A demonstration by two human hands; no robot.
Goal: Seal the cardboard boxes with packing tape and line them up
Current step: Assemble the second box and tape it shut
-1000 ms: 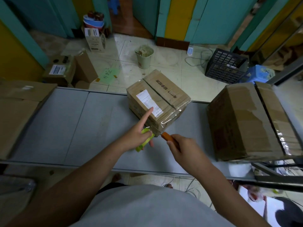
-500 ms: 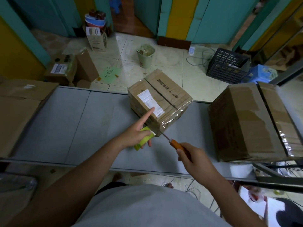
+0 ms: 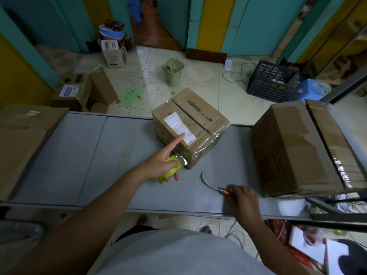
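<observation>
Hands first: left hand (image 3: 164,164) at centre frame has its lower fingers curled round a green tape dispenser (image 3: 170,172), index finger straight with the tip on the near top edge of the small box (image 3: 200,114). The dispenser's shiny tape end sits right at the box's near bottom corner. Right hand (image 3: 242,197), lower right of centre, grips the orange handle of a curved knife (image 3: 206,180); the blade is low over the table (image 3: 79,155), apart from box and tape. Clear tape (image 3: 210,142) already wraps the small box's near-right end and shows along the top seam. My read: strip is laid and this is the cut-off/finish step on this box. Next move likely needs the loose tape end rubbed flat at that corner and the knife kept pointed away from the left wrist. Then slide the box right, square to the large box (image 3: 294,147), which stands well apart at right frame and is taped too. Table is a grey panelled top; flattened cardboard (image 3: 17,139) overlaps its left end. Beyond, a tiled floor with a waste bin (image 3: 174,73) top centre, black crate (image 3: 270,81) and blue stool (image 3: 310,90) upper right, open carton (image 3: 79,92) upper left. Teal and yellow walls behind.
</observation>
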